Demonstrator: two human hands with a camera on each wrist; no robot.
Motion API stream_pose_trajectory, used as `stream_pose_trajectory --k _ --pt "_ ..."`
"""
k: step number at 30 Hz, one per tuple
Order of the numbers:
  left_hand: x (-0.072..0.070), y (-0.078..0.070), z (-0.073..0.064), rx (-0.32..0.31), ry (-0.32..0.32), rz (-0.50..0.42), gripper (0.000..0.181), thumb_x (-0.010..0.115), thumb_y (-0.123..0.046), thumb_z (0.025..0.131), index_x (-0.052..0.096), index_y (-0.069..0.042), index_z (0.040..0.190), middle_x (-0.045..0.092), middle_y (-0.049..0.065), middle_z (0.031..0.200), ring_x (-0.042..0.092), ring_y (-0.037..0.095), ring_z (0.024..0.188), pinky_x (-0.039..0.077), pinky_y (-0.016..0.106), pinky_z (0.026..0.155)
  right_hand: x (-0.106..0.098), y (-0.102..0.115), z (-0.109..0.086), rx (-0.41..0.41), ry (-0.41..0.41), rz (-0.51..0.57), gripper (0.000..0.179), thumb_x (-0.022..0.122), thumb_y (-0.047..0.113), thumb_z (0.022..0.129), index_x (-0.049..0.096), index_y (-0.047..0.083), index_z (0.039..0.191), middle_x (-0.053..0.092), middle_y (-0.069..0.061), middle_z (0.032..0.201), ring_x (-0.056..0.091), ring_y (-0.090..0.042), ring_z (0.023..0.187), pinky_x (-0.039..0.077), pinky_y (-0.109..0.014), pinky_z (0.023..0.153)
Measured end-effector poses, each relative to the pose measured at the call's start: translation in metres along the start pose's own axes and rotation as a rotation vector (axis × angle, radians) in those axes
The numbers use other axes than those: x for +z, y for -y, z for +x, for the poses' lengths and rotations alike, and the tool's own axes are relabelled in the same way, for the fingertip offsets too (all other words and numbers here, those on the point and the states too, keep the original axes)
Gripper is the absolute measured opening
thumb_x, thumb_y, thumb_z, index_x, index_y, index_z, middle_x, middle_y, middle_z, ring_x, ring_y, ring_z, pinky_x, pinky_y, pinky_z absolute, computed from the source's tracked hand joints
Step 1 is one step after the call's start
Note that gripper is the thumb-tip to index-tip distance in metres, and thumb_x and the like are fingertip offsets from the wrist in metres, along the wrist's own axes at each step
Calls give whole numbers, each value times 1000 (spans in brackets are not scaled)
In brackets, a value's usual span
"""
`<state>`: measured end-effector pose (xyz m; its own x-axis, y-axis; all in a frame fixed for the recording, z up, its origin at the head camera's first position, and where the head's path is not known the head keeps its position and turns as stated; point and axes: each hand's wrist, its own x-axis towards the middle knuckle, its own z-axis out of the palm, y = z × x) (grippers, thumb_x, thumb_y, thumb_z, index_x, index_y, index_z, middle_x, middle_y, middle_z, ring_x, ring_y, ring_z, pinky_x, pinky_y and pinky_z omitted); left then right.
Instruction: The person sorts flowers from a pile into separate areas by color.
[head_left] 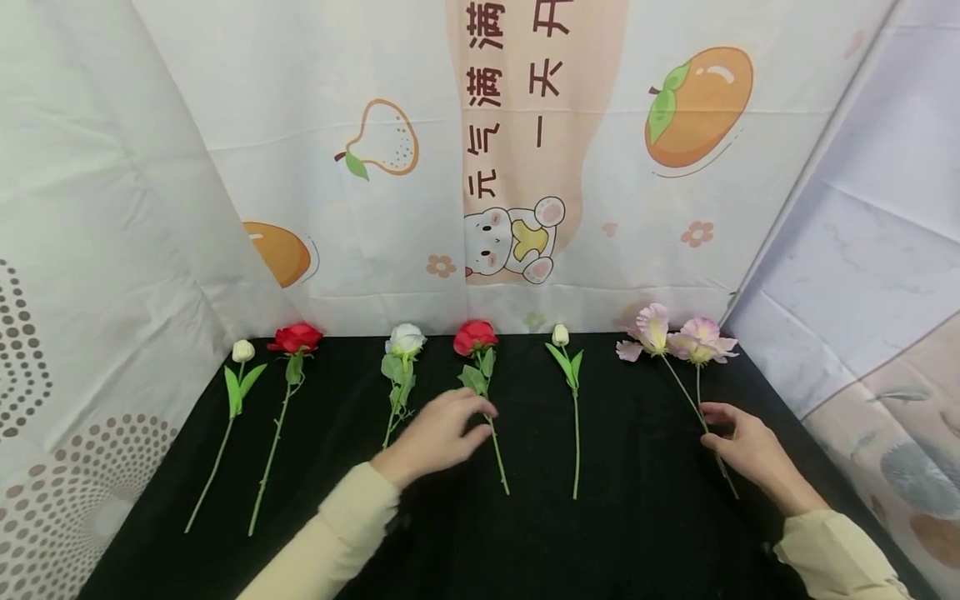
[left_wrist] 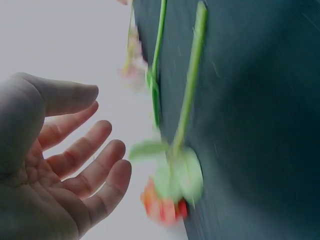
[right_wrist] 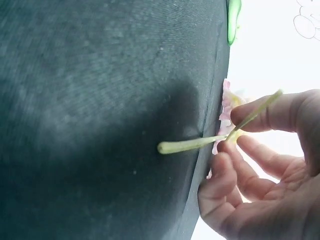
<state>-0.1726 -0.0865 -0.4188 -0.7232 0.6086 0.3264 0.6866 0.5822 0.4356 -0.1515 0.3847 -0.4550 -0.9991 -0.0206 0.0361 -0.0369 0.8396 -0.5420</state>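
Flowers lie in a row before me on a desk (head_left: 585,550) covered in black cloth. My right hand (head_left: 750,446) has its thumb and fingers curled round the stem of a pink flower (head_left: 703,340), low down; the cut end sticks up past my thumb in the right wrist view. Another pink flower (head_left: 651,327) lies just to the left of it, and its stem slants down beneath that same hand, crossing the first. How firmly I pinch, I cannot tell.

My left hand (head_left: 442,429) hovers over the stem of a red rose (head_left: 474,337), fingers loosely bent and palm unfilled; the left wrist view shows the rose, blurred, just beyond my fingertips and apart from them. Between my two hands lies a white tulip (head_left: 560,335), its stem pointing toward me. Just left of my left hand is a white rose (head_left: 406,340), its lower stem hidden by my wrist. Farther left, well apart from that hand, lie a second red rose (head_left: 296,337) and a second tulip (head_left: 243,350). Beyond both hands hangs a white curtain (head_left: 300,167) printed with fruit.
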Motion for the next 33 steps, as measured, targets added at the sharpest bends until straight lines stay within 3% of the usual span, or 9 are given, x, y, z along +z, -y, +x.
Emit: stream_pose_trajectory --k 4,9,12,16,22,26,30,33 --pt "-25 29 -33 -89 -62 9 17 74 -13 93 73 -7 110 69 2 106 66 20 101 54 42 90 -1 -1 -1 25 3 15 52 70 17 96 51 -9 137 62 -31 121 65 -41 98 52 -38 70" --pt "-50 60 -76 -247 -88 24 16 74 -11 93 73 -9 109 69 0 105 66 22 97 55 43 84 -2 -2 -1 47 -2 45 52 65 24 101 50 -11 135 61 -31 118 64 -43 101 53 -34 68" --pt "-62 72 -100 -331 -88 44 15 74 -11 93 73 -9 108 68 0 104 66 21 94 55 43 81 -1 -1 0 50 -6 50 51 64 24 102 50 -12 135 61 -30 116 63 -44 102 52 -33 68" --pt "-73 81 -123 -394 -85 77 15 73 -11 94 72 -8 108 67 1 103 66 22 94 55 44 80 0 -1 0 52 -19 52 47 63 25 102 52 -10 133 61 -30 117 63 -44 102 51 -32 69" --pt "-85 90 -144 -466 -95 127 15 74 -11 93 72 -8 107 67 2 100 65 22 89 54 45 75 0 3 -2 46 -28 68 42 63 24 102 56 -8 129 61 -29 117 64 -41 99 51 -32 69" --pt "-98 101 -152 -520 -96 163 17 74 -12 92 72 -5 107 66 5 97 63 23 85 53 45 72 -1 10 -5 6 -76 59 39 64 23 102 58 -6 127 62 -26 115 66 -36 94 51 -29 67" --pt "-113 118 -157 -600 -48 168 24 72 -15 94 69 1 111 65 11 95 59 23 79 50 44 65 -2 23 -7 -49 -130 86 37 66 21 101 59 -3 128 63 -26 117 67 -19 90 52 -24 64" --pt "-124 132 -158 -687 14 129 35 69 -20 96 64 8 118 67 21 102 62 28 82 52 48 67 -1 33 -9 -95 -154 125 34 67 20 100 60 -1 126 65 -23 114 63 -5 84 52 -22 61"
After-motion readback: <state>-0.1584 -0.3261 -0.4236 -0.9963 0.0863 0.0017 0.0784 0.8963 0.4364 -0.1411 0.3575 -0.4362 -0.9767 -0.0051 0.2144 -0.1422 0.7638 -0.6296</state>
